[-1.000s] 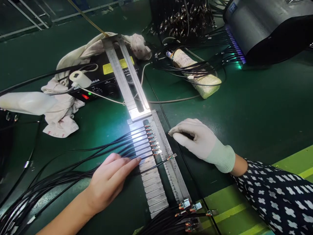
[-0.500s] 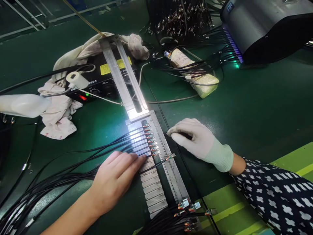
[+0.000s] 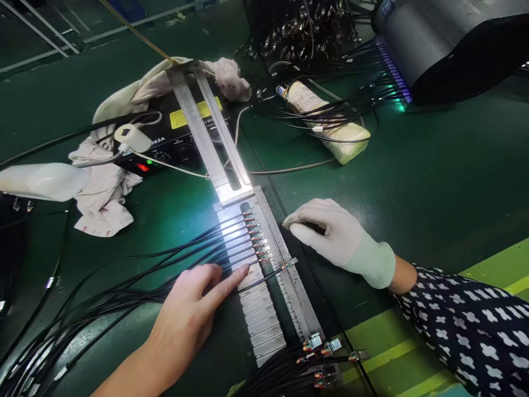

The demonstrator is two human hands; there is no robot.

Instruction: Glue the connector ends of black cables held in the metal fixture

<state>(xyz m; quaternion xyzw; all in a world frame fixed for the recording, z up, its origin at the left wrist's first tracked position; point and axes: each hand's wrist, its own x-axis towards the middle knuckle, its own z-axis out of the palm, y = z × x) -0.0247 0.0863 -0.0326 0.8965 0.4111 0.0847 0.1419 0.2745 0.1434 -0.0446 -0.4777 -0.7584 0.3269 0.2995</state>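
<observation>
My bare left hand (image 3: 185, 309) lies over several black cables (image 3: 198, 251). One finger stretches to the slotted metal fixture (image 3: 264, 325), its tip at a cable; the other fingers curl around cables beneath the hand, partly hidden. Small connector ends with coloured wires (image 3: 258, 237) sit in a row across the fixture's gap. Nearer me, another cable's metal plug (image 3: 289, 263) rests on the fixture's right rail. To the right of that rail, my gloved right hand (image 3: 330, 234) has thumb and forefinger pinched together. Anything between their tips is too small to make out.
A black control box (image 3: 165, 146) with lit lamps stands behind, partly under a cloth (image 3: 103, 204). A white lamp head (image 3: 45, 181) shines from the left. Behind right are a wrapped bundle (image 3: 343, 138) and a dark machine (image 3: 450, 60). Metal plugs (image 3: 313, 342) lie in front.
My left hand's fingers have drawn back a little and curled, while one finger stays stretched at the fixture. My right hand is almost still. The view has shifted slightly.
</observation>
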